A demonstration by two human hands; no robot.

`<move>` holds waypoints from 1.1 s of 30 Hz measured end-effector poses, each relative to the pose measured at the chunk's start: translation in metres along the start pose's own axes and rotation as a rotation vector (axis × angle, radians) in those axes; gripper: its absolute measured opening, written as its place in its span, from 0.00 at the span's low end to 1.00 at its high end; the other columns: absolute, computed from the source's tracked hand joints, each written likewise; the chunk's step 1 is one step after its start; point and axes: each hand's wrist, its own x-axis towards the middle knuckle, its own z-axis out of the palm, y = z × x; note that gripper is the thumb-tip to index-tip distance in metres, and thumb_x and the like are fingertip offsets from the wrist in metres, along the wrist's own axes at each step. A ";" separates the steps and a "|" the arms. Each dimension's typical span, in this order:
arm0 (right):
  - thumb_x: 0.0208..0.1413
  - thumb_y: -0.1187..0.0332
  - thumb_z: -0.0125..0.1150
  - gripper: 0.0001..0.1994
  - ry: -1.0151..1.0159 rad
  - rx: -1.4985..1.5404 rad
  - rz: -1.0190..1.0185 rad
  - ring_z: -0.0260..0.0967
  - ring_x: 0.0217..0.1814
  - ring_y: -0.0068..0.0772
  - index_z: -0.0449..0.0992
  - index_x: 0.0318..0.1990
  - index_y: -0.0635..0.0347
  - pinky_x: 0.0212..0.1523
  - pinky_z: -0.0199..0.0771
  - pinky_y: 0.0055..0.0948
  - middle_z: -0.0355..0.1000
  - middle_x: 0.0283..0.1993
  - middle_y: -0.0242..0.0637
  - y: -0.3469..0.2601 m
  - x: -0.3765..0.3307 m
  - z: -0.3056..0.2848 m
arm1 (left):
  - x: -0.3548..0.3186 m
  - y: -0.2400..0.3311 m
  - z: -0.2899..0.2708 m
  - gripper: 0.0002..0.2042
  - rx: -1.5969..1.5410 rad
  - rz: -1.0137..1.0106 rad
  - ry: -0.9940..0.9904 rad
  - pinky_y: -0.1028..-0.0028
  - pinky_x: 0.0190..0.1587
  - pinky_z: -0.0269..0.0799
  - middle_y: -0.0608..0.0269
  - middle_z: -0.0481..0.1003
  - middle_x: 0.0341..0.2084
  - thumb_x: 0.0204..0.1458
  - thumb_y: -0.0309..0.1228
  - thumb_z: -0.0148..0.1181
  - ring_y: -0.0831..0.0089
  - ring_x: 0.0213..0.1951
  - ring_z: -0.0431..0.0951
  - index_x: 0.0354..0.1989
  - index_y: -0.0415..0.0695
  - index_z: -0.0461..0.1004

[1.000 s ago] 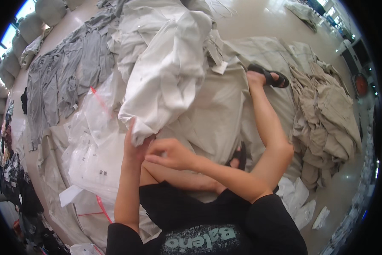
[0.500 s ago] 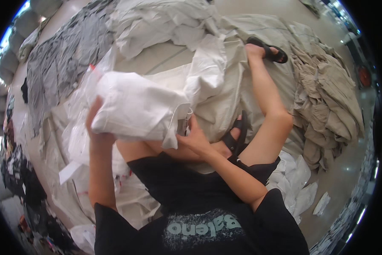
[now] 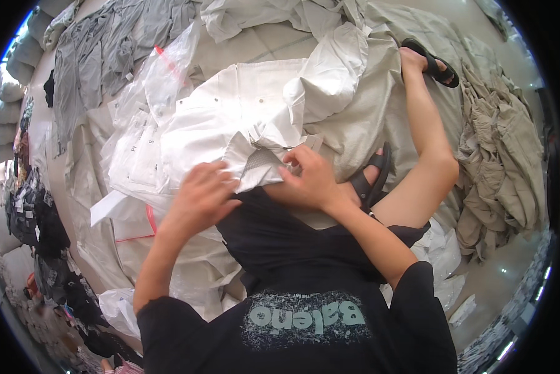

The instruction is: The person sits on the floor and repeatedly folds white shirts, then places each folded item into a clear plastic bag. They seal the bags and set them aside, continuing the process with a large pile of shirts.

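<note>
A white garment [image 3: 211,134] with small round snaps lies spread in front of my lap. Its near opening is gathered, showing a grey mesh lining [image 3: 259,165] and a thin cord at the edge. My left hand [image 3: 206,194] hovers at the near left of this opening, slightly blurred, its fingers apart and nothing in them. At the opening's right side is my right hand [image 3: 315,177], fingers curled at the cord and edge; part of its hold is hidden. Clear plastic bags [image 3: 146,121] with red strips lie left of the garment.
Grey clothes [image 3: 99,62] are heaped at the far left, beige clothes [image 3: 495,156] at the right. More white cloth [image 3: 326,68] lies ahead on a pale sheet [image 3: 392,131]. My sandalled feet rest on the right. Dark clothes [image 3: 62,268] lie along the left.
The white garment, raised and folded over before, now lies lower and spread out. My left hand has let go of it and moved right and nearer. My right hand has shifted slightly right and farther.
</note>
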 end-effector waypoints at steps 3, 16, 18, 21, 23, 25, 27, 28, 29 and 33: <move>0.51 0.78 0.66 0.22 0.123 -0.109 -0.092 0.76 0.55 0.56 0.73 0.55 0.57 0.52 0.78 0.49 0.72 0.56 0.47 0.020 -0.004 0.016 | 0.023 0.000 0.034 0.23 0.308 0.039 -0.168 0.57 0.70 0.66 0.58 0.78 0.59 0.53 0.37 0.75 0.57 0.69 0.72 0.55 0.41 0.80; 0.60 0.65 0.71 0.10 0.279 -0.151 -0.146 0.82 0.42 0.53 0.82 0.46 0.54 0.42 0.81 0.51 0.82 0.35 0.43 -0.018 0.136 -0.064 | 0.044 -0.012 0.001 0.12 0.003 0.299 0.137 0.53 0.62 0.77 0.62 0.76 0.36 0.48 0.27 0.76 0.62 0.49 0.82 0.32 0.42 0.75; 0.58 0.64 0.75 0.14 0.308 0.013 -0.347 0.81 0.43 0.50 0.83 0.49 0.55 0.43 0.81 0.48 0.82 0.38 0.41 -0.039 0.137 -0.071 | 0.043 -0.013 -0.002 0.15 -0.025 0.295 0.134 0.53 0.62 0.76 0.63 0.76 0.34 0.48 0.29 0.78 0.64 0.47 0.82 0.30 0.43 0.72; 0.57 0.61 0.77 0.16 -0.009 0.006 -0.630 0.80 0.45 0.43 0.84 0.49 0.55 0.49 0.80 0.41 0.82 0.42 0.37 -0.054 0.091 -0.073 | 0.042 -0.009 -0.005 0.19 -0.044 0.277 0.100 0.56 0.64 0.75 0.64 0.76 0.32 0.49 0.34 0.80 0.65 0.46 0.82 0.28 0.44 0.69; 0.58 0.59 0.77 0.14 -0.172 0.034 -0.681 0.79 0.52 0.40 0.84 0.47 0.54 0.56 0.75 0.42 0.82 0.41 0.35 -0.057 0.056 -0.062 | 0.047 -0.008 -0.004 0.20 -0.040 0.298 0.093 0.56 0.64 0.75 0.65 0.75 0.30 0.49 0.37 0.80 0.65 0.46 0.82 0.27 0.45 0.68; 0.56 0.57 0.78 0.14 -0.131 -0.128 -0.612 0.77 0.56 0.38 0.84 0.44 0.52 0.61 0.72 0.43 0.82 0.42 0.32 -0.049 0.039 -0.053 | 0.045 -0.011 -0.003 0.21 -0.045 0.295 0.084 0.56 0.59 0.76 0.66 0.76 0.30 0.47 0.37 0.81 0.65 0.45 0.82 0.27 0.46 0.68; 0.50 0.57 0.79 0.14 -0.119 -0.430 -0.665 0.74 0.61 0.37 0.82 0.39 0.50 0.67 0.68 0.42 0.82 0.42 0.30 0.017 0.037 -0.042 | 0.048 -0.017 -0.007 0.21 -0.023 0.275 0.065 0.56 0.55 0.75 0.66 0.76 0.31 0.46 0.37 0.81 0.64 0.45 0.82 0.27 0.46 0.68; 0.48 0.58 0.79 0.14 -0.137 -0.385 -0.707 0.73 0.60 0.37 0.80 0.37 0.51 0.68 0.68 0.45 0.80 0.43 0.29 0.025 0.045 -0.057 | 0.042 -0.025 -0.017 0.21 0.007 0.236 0.047 0.56 0.54 0.75 0.66 0.76 0.31 0.45 0.37 0.81 0.63 0.45 0.81 0.27 0.46 0.68; 0.46 0.60 0.79 0.14 -0.150 -0.341 -0.758 0.72 0.59 0.38 0.78 0.35 0.51 0.69 0.68 0.47 0.78 0.43 0.29 0.021 0.055 -0.069 | 0.039 -0.030 -0.025 0.21 0.046 0.198 0.035 0.55 0.52 0.74 0.66 0.76 0.31 0.44 0.36 0.81 0.62 0.45 0.81 0.27 0.46 0.68; 0.43 0.69 0.78 0.15 -0.189 -0.152 -0.785 0.71 0.57 0.41 0.75 0.34 0.55 0.64 0.74 0.45 0.73 0.48 0.32 -0.018 0.073 -0.094 | 0.039 -0.003 -0.024 0.16 -0.055 0.020 0.079 0.56 0.48 0.75 0.54 0.74 0.38 0.47 0.28 0.78 0.52 0.47 0.78 0.27 0.41 0.70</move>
